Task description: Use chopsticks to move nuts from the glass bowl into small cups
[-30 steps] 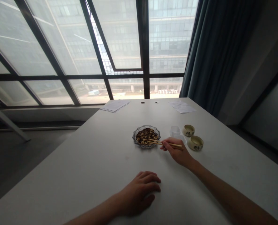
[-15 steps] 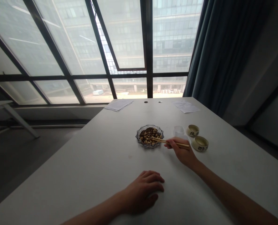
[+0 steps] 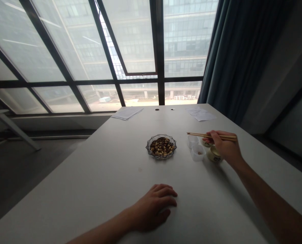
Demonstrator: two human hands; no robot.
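Observation:
My right hand [image 3: 223, 144] is closed around a pair of wooden chopsticks [image 3: 206, 135], raised over the right part of the table. Their tips point left, above the clear plastic cup [image 3: 193, 140]; whether they pinch anything is too small to tell. A second clear cup [image 3: 197, 155], nearer me, has a small brown piece in it. Partly behind my hand are two ceramic cups with dark characters, the nearer cup [image 3: 214, 155] and the farther cup [image 3: 206, 142]. A scalloped glass bowl [image 3: 147, 150] holds mixed nuts and seeds [image 3: 162, 146]. My left hand [image 3: 154, 207] rests on the table, fingers apart, holding nothing.
The white table [image 3: 102, 176] runs toward a large window. Paper sheets [image 3: 127, 113] lie at its far left, and more sheets [image 3: 201, 114] at its far right. A dark curtain [image 3: 232, 67] hangs at the right. Another table [image 3: 13, 125] stands at the left.
My right hand has lifted the chopsticks out of the nut bowl and carried them right and away from me, over the small cups. My left hand stays in place.

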